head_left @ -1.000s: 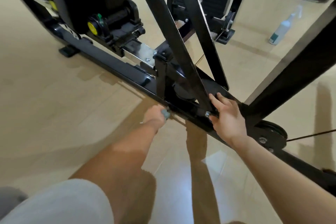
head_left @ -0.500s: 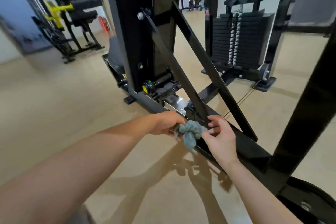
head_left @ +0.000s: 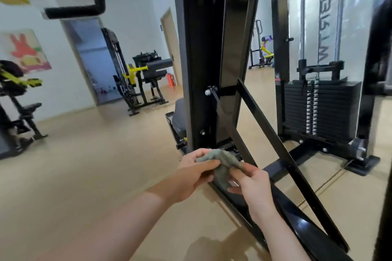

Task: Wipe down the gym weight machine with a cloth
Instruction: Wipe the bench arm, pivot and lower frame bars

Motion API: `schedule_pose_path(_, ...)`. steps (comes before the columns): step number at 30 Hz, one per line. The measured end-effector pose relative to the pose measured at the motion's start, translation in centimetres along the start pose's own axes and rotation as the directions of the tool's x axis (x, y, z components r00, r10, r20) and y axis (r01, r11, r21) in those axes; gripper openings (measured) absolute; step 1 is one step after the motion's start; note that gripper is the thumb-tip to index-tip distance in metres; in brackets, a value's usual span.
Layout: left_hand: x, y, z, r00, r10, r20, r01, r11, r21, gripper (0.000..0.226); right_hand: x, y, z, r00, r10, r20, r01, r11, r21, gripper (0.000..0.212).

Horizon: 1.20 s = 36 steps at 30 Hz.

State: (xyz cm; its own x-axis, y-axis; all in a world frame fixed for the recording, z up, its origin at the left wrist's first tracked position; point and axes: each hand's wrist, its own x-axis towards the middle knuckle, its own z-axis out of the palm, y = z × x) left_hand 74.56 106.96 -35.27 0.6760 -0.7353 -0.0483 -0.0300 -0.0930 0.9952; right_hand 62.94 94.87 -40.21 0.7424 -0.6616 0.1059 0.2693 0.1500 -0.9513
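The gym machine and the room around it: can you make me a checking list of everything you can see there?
Surface: shiny tan floor.
Job's things: grey-green cloth, bunched up, held low in front of the black weight machine; its weight stack stands behind.
Clutter: nothing seen.
Grippers: left hand grips the cloth; right hand pinches its other side.
Cables: thin line low beside the slanted bars, perhaps a cable; cannot tell.
Surroundings: black-and-yellow machines, a doorway, a wall poster.
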Motion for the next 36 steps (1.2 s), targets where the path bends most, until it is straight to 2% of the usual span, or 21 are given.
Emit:
schedule_pose_path(2, 0.0, 1.4, -0.6, 0.998, 0.019, -0.058, -0.019, 1.000, -0.015, 0.021, 0.3, -1.6, 0.4, 0.998, 0.068, -0.011, -0.065, 0.981, 0.185, 0.011)
schedule_pose_path(4, 0.1, 2.9, -1.0, 0.995, 0.038, -0.097, -0.038, 0.999, -0.001, 0.019, 0.6, -2.9, 0.9, 0.995, 0.098, -0.010, -0.090, 0.946, 0.311, 0.011)
schedule_pose_path(7, 0.8, 5.8, -1.5, 0.973, 0.149, -0.178, -0.134, 0.987, 0.092, 0.015, 1.2, -4.3, 2.4, 0.996, 0.083, -0.027, -0.063, 0.901, 0.428, 0.015)
schedule_pose_path(9, 1.6, 8.4, -1.9, 0.935, 0.275, -0.226, -0.228, 0.950, 0.212, 0.011, 2.1, -6.3, 3.3, 0.999, 0.049, -0.021, -0.033, 0.871, 0.490, 0.015)
schedule_pose_path(11, 2.6, 11.4, -1.9, 0.896, 0.375, -0.239, -0.299, 0.905, 0.302, 0.008, 4.0, -9.2, 3.8, 0.998, 0.026, -0.062, 0.007, 0.877, 0.480, 0.016)
schedule_pose_path(14, 5.0, 16.2, -1.2, 0.828, 0.497, -0.260, -0.390, 0.843, 0.372, 0.008, 7.4, -14.6, 4.4, 0.988, -0.106, -0.108, 0.139, 0.922, 0.361, 0.019)
schedule_pose_path(16, 7.0, 19.4, -0.5, 0.778, 0.556, -0.292, -0.440, 0.815, 0.377, 0.011, 9.6, -17.9, 5.0, 0.977, -0.168, -0.130, 0.204, 0.915, 0.349, 0.020)
schedule_pose_path(19, 10.0, 23.5, 0.8, 0.760, 0.520, -0.390, -0.475, 0.854, 0.213, 0.017, 12.7, -22.3, 5.9, 0.969, -0.156, -0.190, 0.215, 0.914, 0.345, 0.017)
schedule_pose_path(21, 11.3, 25.8, 1.9, 0.721, 0.539, -0.436, -0.530, 0.834, 0.154, 0.014, 14.8, -24.8, 6.4, 0.950, -0.220, -0.220, 0.277, 0.921, 0.274, 0.015)
schedule_pose_path(23, 12.3, 28.0, 2.8, 0.635, 0.633, -0.444, -0.629, 0.756, 0.179, 0.014, 16.4, -26.6, 6.7, 0.894, -0.392, -0.217, 0.426, 0.894, 0.138, 0.020)
schedule_pose_path(26, 13.5, 30.4, 3.4, 0.506, 0.773, -0.383, -0.727, 0.621, 0.294, 0.014, 19.0, -27.8, 6.6, 0.734, -0.658, -0.170, 0.624, 0.751, -0.217, 0.040)
schedule_pose_path(30, 15.3, 30.1, 3.3, 0.443, 0.830, -0.337, -0.628, 0.556, 0.545, 0.012, 21.4, -26.8, 7.4, 0.578, -0.788, -0.212, 0.620, 0.593, -0.515, 0.026)
schedule_pose_path(33, 16.3, 28.2, 3.0, 0.395, 0.857, -0.329, -0.557, 0.509, 0.657, 0.015, 22.3, -24.3, 7.4, 0.551, -0.802, -0.230, 0.583, 0.568, -0.582, 0.029)
schedule_pose_path(36, 17.1, 25.6, 2.5, 0.414, 0.856, -0.309, -0.524, 0.502, 0.689, 0.016, 22.6, -21.8, 6.9, 0.577, -0.779, -0.246, 0.595, 0.607, -0.527, 0.037)
